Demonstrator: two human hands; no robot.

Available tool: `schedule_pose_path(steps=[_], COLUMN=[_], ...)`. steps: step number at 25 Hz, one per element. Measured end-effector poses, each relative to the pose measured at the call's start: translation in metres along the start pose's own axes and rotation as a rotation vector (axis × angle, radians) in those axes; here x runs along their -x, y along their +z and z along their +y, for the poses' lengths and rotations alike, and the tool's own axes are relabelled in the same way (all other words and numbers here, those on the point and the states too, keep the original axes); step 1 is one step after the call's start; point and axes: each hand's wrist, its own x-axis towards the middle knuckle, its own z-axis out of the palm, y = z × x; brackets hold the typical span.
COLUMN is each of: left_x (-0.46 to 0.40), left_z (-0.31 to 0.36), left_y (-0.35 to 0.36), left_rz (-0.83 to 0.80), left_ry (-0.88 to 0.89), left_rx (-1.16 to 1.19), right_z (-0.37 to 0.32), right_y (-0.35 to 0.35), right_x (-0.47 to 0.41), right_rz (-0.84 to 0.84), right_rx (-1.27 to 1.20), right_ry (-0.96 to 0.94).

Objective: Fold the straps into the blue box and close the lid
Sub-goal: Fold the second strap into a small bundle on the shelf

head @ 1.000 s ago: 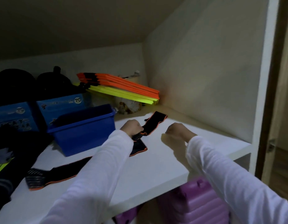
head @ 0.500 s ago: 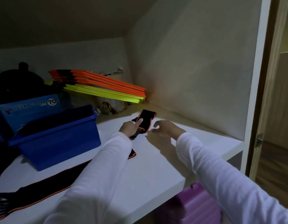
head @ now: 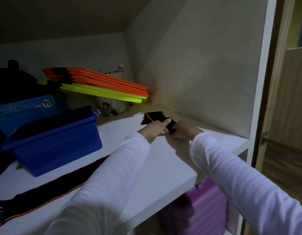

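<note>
A black strap with orange edging is bunched into a fold at the middle back of the white shelf. My left hand pinches it from the left with the thumb on top. My right hand grips its near end from the right, and the two hands touch. A second long black strap lies flat along the shelf's front left, partly under my left sleeve. The open blue box stands left of my hands; its inside is dark.
Orange and yellow flat boards are stacked at the back. A blue carton marked 70 and dark items sit at the far left. The cupboard's side wall rises close on the right. A purple case is below the shelf.
The view has shifted right. My right hand has come onto the strap and both hands have folded it shorter and lifted its end.
</note>
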Motion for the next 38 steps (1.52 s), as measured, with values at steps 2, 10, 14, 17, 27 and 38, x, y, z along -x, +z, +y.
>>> schedule_pose_path(steps=[2, 10, 14, 17, 27, 38], left_x=[-0.002, -0.004, -0.006, 0.003, 0.028, 0.07], left_z=[0.0, -0.001, 0.003, -0.005, -0.009, -0.016], left_y=[0.001, 0.012, 0.01, 0.003, 0.0, -0.006], left_rz=[-0.02, 0.037, -0.074, -0.144, -0.208, -0.095], left_ry=[0.024, 0.044, 0.004, -0.008, -0.015, -0.033], left_rx=[0.05, -0.074, -0.181, -0.198, -0.119, 0.104], right_z=[0.003, -0.012, -0.022, -0.006, 0.025, 0.015], right_y=[-0.009, -0.034, -0.041, -0.039, -0.023, -0.027], right_x=[0.011, 0.056, 0.068, 0.043, 0.024, 0.029], right_rz=[0.071, -0.096, -0.561, -0.321, 0.081, 0.003], right_rx=[0.081, 0.069, -0.399, -0.309, -0.297, -0.533], right_ry=[0.059, -0.118, -0.184, -0.061, 0.068, -0.043])
